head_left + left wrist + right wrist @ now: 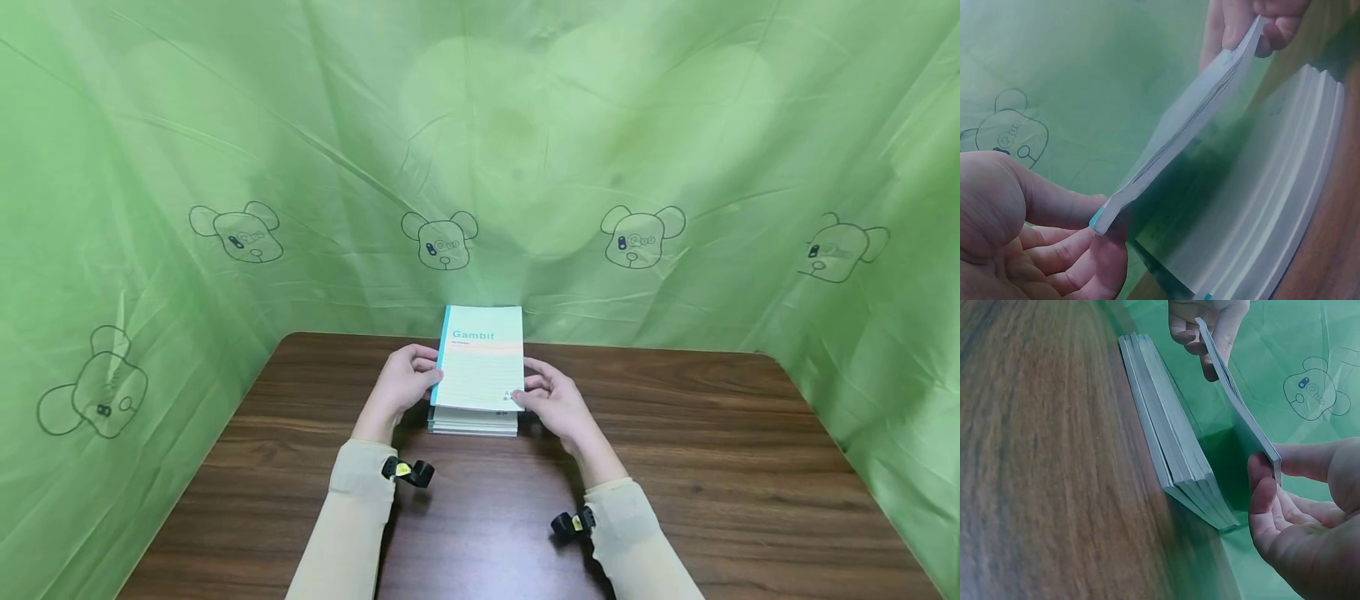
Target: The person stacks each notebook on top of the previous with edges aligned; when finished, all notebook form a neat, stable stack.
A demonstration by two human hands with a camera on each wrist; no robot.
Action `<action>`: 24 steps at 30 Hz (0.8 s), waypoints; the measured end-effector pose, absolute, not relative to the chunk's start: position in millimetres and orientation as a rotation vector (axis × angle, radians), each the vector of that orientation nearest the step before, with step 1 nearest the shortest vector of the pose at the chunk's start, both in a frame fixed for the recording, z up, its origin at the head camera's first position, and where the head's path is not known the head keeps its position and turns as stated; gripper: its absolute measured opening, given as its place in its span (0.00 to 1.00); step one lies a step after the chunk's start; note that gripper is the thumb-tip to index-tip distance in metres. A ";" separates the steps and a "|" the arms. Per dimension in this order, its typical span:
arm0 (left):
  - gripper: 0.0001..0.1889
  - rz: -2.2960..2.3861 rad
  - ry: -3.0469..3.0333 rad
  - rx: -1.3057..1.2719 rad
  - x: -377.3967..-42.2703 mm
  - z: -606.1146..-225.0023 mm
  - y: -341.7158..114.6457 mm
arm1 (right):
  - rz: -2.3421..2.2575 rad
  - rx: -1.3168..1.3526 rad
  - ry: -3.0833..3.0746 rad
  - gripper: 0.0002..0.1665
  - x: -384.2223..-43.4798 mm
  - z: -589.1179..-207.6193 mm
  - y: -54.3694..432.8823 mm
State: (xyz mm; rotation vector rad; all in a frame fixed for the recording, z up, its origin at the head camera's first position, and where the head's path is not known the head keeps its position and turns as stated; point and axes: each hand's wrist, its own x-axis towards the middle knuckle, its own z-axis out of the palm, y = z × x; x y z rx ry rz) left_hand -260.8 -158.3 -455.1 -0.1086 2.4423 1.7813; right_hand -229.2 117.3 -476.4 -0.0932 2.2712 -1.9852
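Note:
A pale notebook point(482, 358) with a blue spine and the word "Gambit" on its cover is held up between both hands. My left hand point(405, 379) pinches its spine side, thumb on top and fingers beneath. On the opposite edge, near the lower right corner, my right hand point(557, 402) pinches it the same way. Below lies a stack of similar notebooks point(472, 422), mostly covered by the held one in the head view. Both wrist views show a gap between the held notebook point(1179, 131) and the stack point(1166, 419).
The dark wooden table point(712, 467) extends on both sides of the stack. Behind it hangs a green curtain point(540, 150) printed with bear outlines, close to the table's back edge. Small black cameras sit on both wrists.

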 end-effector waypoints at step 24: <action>0.16 1.691 2.458 -0.127 -268.7 -481.6 -160.1 | -1.899 -0.018 2.301 0.38 -231.5 -496.4 112.4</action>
